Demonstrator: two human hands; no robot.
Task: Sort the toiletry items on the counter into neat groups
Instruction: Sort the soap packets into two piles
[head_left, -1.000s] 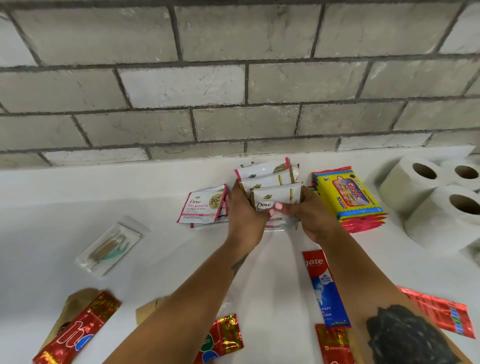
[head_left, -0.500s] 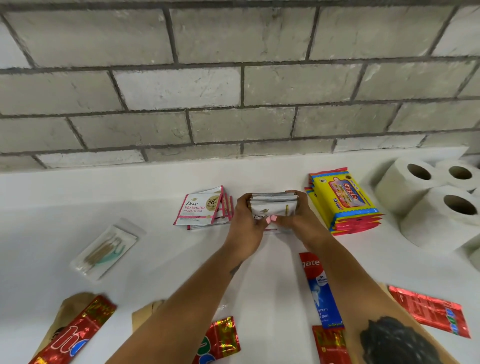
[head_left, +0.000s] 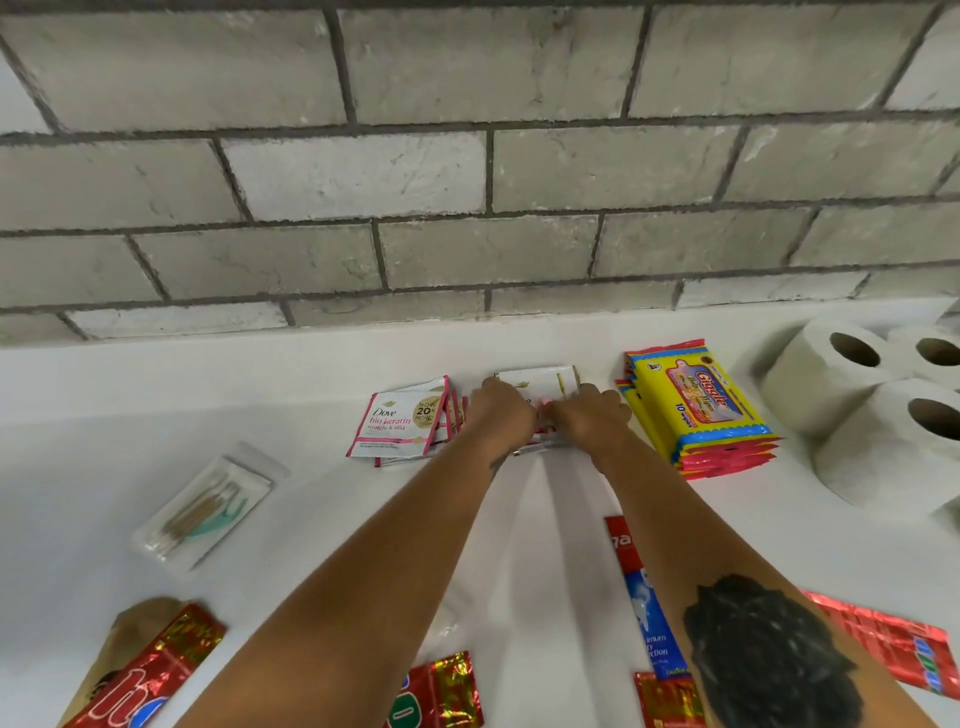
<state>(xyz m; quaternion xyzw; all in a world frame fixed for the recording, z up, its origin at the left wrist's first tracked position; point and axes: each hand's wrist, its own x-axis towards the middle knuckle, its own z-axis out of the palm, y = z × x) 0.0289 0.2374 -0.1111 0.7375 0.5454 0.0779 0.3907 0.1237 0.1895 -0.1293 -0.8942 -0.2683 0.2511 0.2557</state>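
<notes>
Both hands, left hand (head_left: 501, 415) and right hand (head_left: 589, 418), lie side by side on the white sachet stack (head_left: 535, 384), fingers curled over its near edges. The stack sits flat on the counter (head_left: 311, 374), between the pink Dove sachets (head_left: 402, 423) and the yellow wipes packs (head_left: 696, 405), protruding beyond the fingertips toward the wall.

A grey brick wall (head_left: 467, 171) with dark mortar joints spans the full 12 o'clock side of the view. Below it, a white counter (head_left: 104, 395) with a raised back edge extends from 9 o'clock to 3 o'clock and down toward 6 o'clock.
</notes>
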